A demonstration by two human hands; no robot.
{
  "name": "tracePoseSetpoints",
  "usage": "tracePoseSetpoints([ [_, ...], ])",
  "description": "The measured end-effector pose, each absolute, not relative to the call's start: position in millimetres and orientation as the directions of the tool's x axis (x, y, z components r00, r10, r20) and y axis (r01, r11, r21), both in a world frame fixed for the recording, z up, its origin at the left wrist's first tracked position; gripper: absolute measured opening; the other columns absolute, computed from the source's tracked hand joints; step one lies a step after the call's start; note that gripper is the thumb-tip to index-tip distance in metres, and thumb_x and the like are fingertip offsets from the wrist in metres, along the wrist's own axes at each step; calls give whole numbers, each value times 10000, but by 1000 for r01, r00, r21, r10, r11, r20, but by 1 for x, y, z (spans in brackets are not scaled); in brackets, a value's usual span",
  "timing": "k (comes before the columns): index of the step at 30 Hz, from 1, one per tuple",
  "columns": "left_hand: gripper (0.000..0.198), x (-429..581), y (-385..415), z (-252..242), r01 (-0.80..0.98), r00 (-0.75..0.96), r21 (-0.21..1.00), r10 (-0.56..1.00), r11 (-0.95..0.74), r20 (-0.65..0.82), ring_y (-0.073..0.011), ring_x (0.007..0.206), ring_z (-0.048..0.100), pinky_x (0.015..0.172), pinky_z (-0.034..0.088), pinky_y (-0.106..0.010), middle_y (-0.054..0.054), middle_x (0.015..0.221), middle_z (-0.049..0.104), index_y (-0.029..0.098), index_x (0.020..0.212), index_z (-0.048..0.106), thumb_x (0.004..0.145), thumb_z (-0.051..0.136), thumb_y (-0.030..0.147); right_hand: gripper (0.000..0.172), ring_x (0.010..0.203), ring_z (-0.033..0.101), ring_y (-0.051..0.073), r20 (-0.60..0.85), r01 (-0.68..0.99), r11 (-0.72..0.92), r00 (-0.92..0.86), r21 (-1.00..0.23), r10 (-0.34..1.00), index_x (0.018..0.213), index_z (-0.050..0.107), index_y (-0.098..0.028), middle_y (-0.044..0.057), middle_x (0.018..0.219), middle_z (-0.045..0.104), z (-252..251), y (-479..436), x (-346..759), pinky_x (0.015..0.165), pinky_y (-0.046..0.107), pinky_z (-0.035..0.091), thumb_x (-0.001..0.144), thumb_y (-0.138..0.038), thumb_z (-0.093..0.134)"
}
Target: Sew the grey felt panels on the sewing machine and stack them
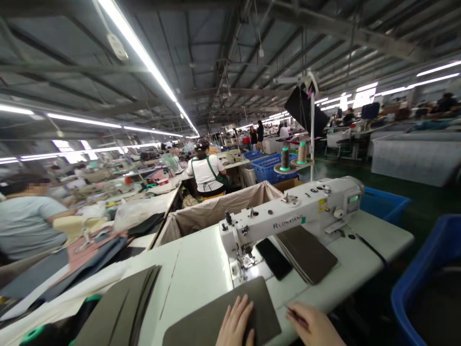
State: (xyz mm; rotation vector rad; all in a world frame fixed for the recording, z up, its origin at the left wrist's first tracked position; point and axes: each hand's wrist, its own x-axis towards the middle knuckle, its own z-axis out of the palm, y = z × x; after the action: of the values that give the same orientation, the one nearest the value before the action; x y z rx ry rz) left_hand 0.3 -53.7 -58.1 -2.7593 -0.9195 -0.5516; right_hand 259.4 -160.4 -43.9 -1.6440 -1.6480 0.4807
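My left hand (236,321) lies with its fingers spread on an olive-brown fabric panel (201,321), which rests on the table in front of the sewing machine (281,221). To the right of the panel, my right hand (317,326) is closed around a small, dark, pointed tool (297,317); its exact kind is hard to make out. The needle and presser foot (247,257) stand just beyond the panel. Behind the panel, a black phone (274,258) lies beside a stack of brown panels (308,252) under the machine's arm.
More olive panels (118,307) lie on the left, near dark thread cones (39,334). A cloth-lined bin (212,211) adjoins the table's far edge. A blue crate (414,283) stands at right. Thread spools (285,158) sit on a stand. Co-workers sit at left and ahead.
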Motion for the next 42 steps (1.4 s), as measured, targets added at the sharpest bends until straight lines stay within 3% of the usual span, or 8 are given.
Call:
tracePoseSetpoints([
  [3, 585, 19, -77, -42, 605, 762, -37, 565, -795, 315, -258, 1378, 363, 1097, 377, -486, -14, 1507, 370, 293, 1481, 292, 928, 479, 324, 328, 679, 602, 184, 153, 610, -35, 254, -791, 955, 825, 602, -230, 24, 718, 636, -48, -199, 272, 654, 273, 458, 938, -457, 394],
  [5, 547, 31, -87, -31, 633, 739, 12, 609, -774, 289, -262, 1402, 315, 1123, 318, -519, -25, 1516, 357, 288, 1474, 305, 948, 455, 307, 307, 667, 600, 184, 61, 565, -123, 296, -816, 953, 851, 561, -237, 13, 725, 628, -53, -216, 275, 656, 286, 451, 941, -474, 389],
  [10, 429, 56, -98, -20, 593, 742, 194, 624, -781, 245, -241, 1363, 379, 1143, 290, -499, -39, 1436, 466, 274, 1372, 449, 944, 483, 289, 252, 664, 602, 184, -81, 502, -231, 303, -834, 950, 929, 472, -253, -15, 731, 593, -61, -227, 266, 649, 299, 430, 964, -459, 332],
  [14, 453, 70, -109, -24, 580, 729, 278, 640, -766, 245, -242, 1283, 462, 1148, 283, -508, -38, 1351, 531, 275, 1303, 501, 865, 605, 227, 198, 723, 626, 194, -72, 527, -194, 244, -828, 967, 958, 474, -257, -1, 799, 629, -59, -222, 257, 660, 297, 411, 961, -423, 365],
  [17, 329, 77, -118, -27, 601, 673, 328, 683, -729, 285, -231, 1234, 495, 1157, 251, -524, -23, 1234, 591, 281, 1168, 585, 865, 588, 151, 190, 717, 633, 198, -75, 544, -178, 206, -820, 976, 966, 484, -256, -5, 789, 643, -58, -218, 255, 652, 295, 400, 959, -417, 383],
  [23, 125, 84, -126, -28, 571, 618, 411, 702, -711, 355, -239, 1187, 523, 1152, 198, -586, -8, 1063, 640, 274, 912, 651, 892, 577, 175, 203, 699, 620, 190, -80, 563, -176, 192, -808, 978, 927, 485, -255, -12, 774, 631, -56, -219, 254, 624, 281, 387, 953, -440, 406],
  [39, 123, 89, -128, -22, 579, 598, 450, 730, -680, 332, -215, 1136, 551, 1145, 188, -586, -15, 1059, 638, 246, 901, 607, 897, 532, 147, 154, 706, 619, 183, -3, 655, -94, 139, -750, 990, 911, 492, -234, 7, 818, 643, -52, -218, 246, 603, 274, 370, 967, -336, 391],
  [42, 146, 89, -128, -22, 577, 598, 466, 736, -671, 319, -211, 1141, 543, 1149, 183, -581, -17, 1086, 627, 249, 969, 597, 882, 554, 139, 172, 710, 622, 186, -6, 661, -111, 158, -742, 987, 901, 495, -230, 13, 819, 644, -52, -219, 247, 609, 276, 376, 971, -340, 382],
])
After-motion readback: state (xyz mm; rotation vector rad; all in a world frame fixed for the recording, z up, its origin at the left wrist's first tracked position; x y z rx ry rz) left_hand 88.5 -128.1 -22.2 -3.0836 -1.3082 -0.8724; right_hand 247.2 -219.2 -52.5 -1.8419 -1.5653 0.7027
